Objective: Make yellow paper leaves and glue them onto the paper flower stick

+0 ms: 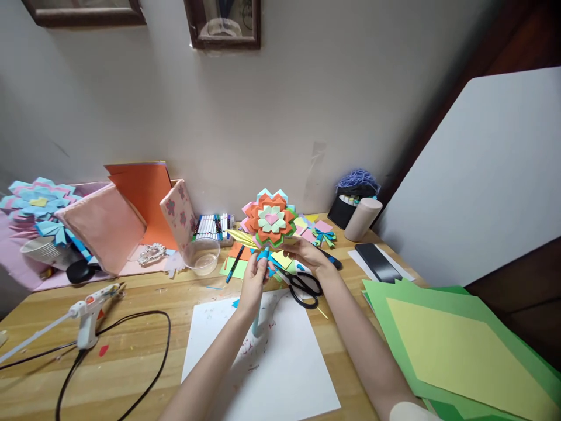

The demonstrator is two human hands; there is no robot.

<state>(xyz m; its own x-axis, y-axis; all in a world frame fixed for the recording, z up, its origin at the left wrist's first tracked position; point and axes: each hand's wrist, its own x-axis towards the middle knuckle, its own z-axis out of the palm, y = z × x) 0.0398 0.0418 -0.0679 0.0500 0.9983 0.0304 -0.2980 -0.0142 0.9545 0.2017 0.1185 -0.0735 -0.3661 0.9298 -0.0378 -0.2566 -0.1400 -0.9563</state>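
Observation:
A layered paper flower (270,217) in orange, green, pink and light blue, with a pink heart at its centre, stands upright above the desk. My left hand (255,276) is closed around its light blue stem (256,325), just under a blue paper band. A yellow paper leaf (243,238) sticks out on the left side. My right hand (307,255) pinches at the right underside of the flower, where the fingertips are partly hidden. Black-handled scissors (303,287) lie just below my right hand.
White paper (284,374) lies under my arms. To the left are a glue gun (90,316) with a looping cord, a clear bowl (202,257) and markers (213,226). A phone (377,262) and green and yellow sheets (468,345) lie right. Paper scraps lie behind the flower.

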